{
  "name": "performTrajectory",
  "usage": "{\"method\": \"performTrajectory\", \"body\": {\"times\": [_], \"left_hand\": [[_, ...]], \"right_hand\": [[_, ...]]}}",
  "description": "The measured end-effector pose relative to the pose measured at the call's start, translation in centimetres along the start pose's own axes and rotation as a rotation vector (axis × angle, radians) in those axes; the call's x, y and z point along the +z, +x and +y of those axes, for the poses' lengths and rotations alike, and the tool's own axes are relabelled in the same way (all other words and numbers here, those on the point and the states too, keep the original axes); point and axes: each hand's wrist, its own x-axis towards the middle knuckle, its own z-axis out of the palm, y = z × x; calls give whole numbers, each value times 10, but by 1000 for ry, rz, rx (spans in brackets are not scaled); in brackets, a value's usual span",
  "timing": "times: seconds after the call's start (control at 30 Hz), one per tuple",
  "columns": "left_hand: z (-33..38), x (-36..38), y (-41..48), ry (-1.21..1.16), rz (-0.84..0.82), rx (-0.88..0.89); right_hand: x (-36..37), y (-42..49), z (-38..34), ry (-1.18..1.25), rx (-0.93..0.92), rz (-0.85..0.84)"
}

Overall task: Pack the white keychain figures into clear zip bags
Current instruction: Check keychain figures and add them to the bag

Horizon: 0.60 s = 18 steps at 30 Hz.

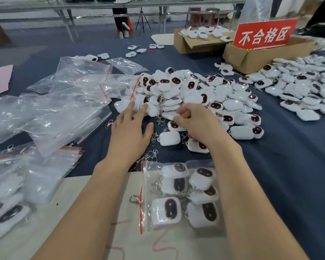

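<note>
Nearest, between the two forearms, a filled zip bag lies on a pale board at the near edge of the counter. It holds about six white keychain figures. Its red zip strip is turned left, with one metal clasp just beside that mouth. It is probably parked there within reach as a finished batch. At near left sits a stack of filled bags, blurred.

Beyond it, loose empty zip bags spread over the left of the counter, handy for taking the next one. The left grip is open, fingers spread, its fingertips at the near-left edge of the main pile of figures at centre. The right grip has its fingers curled at the pile's near edge; whether they pinch a figure I cannot tell. Both seem set to gather the next lot.

At far right, one cardboard box holds figures. A second box carries a red sign, and its contents are hidden. Another heap lies at right.
</note>
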Motion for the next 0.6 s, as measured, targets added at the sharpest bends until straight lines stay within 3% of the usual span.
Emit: {"method": "performTrajectory", "body": {"times": [0.2, 0.33, 0.6], "left_hand": [[2, -1, -1, -18, 22, 94], [5, -3, 0, -102, 103, 56], [3, -2, 3, -105, 61, 6]], "right_hand": [[-1, 1, -1, -30, 4, -74], [-5, -1, -2, -31, -4, -136], [-6, -2, -5, -27, 2, -147]]}}
